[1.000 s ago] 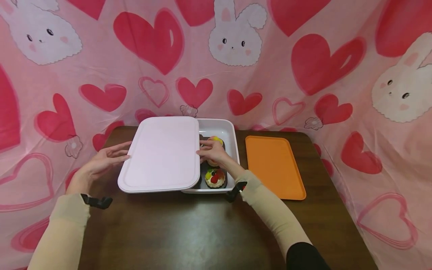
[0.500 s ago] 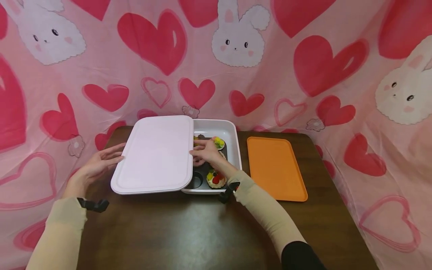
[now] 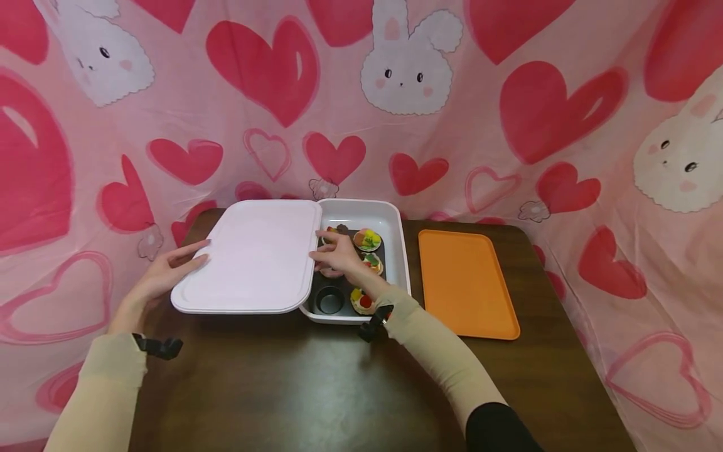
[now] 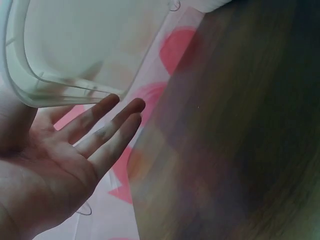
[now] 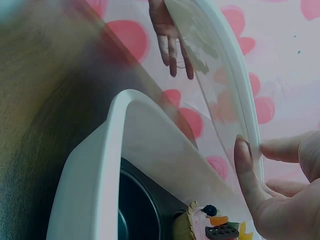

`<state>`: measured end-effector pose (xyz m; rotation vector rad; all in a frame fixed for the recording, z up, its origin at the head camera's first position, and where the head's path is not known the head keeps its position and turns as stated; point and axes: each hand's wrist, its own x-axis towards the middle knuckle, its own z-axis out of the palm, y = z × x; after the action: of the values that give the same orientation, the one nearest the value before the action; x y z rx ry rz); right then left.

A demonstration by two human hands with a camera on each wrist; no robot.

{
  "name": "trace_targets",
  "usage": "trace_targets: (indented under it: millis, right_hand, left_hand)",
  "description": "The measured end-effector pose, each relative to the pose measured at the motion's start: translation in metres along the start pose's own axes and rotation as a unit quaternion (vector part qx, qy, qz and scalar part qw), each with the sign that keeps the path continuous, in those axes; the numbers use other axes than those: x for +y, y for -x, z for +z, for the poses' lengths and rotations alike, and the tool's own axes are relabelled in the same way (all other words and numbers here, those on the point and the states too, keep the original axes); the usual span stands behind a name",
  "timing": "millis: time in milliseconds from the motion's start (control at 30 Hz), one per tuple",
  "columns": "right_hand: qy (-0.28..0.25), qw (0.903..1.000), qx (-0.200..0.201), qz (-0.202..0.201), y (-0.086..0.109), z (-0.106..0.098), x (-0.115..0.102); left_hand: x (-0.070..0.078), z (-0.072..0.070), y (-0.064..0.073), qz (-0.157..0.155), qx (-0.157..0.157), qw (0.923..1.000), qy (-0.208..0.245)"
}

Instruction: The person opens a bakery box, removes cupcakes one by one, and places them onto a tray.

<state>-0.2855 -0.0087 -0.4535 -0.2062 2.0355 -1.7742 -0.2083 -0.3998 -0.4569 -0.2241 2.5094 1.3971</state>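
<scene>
A white lid (image 3: 248,257) is held between both hands, raised and shifted left of a white rectangular container (image 3: 400,251). My left hand (image 3: 160,276) pinches its left edge; in the left wrist view the other fingers of the left hand (image 4: 60,170) stretch out below the lid (image 4: 85,40). At its right edge my right hand (image 3: 344,256) grips between thumb and fingers, as the right hand (image 5: 285,195) shows in the right wrist view. Inside the container lies a dark muffin tin (image 3: 346,294) with several fruit tarts (image 3: 368,239); one front cup (image 3: 329,300) holds nothing. The right hand covers part of the tin.
An orange tray (image 3: 469,282) lies right of the container on the dark wooden table (image 3: 316,389). Behind the table hangs a pink cloth (image 3: 339,113) with hearts and rabbits, close to its back edge.
Both hands have carried the lid further left, and its front edge sits slightly higher in view. More of the container, the tarts and the bare tin cup has come into sight.
</scene>
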Motion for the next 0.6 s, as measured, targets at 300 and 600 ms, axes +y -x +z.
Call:
trace_targets:
  millis: [300, 600]
  right_hand:
    - [0.137, 0.9876, -0.017, -0.074, -0.004, 0.016, 0.002]
    - [0.385, 0.8901, -0.021, -0.243, -0.012, 0.036, 0.016]
  left_hand:
    - [-0.005, -0.005, 0.012, 0.008, 0.006, 0.998, -0.062]
    - [-0.015, -0.011, 0.016, 0.039, 0.01, 0.9893, -0.141]
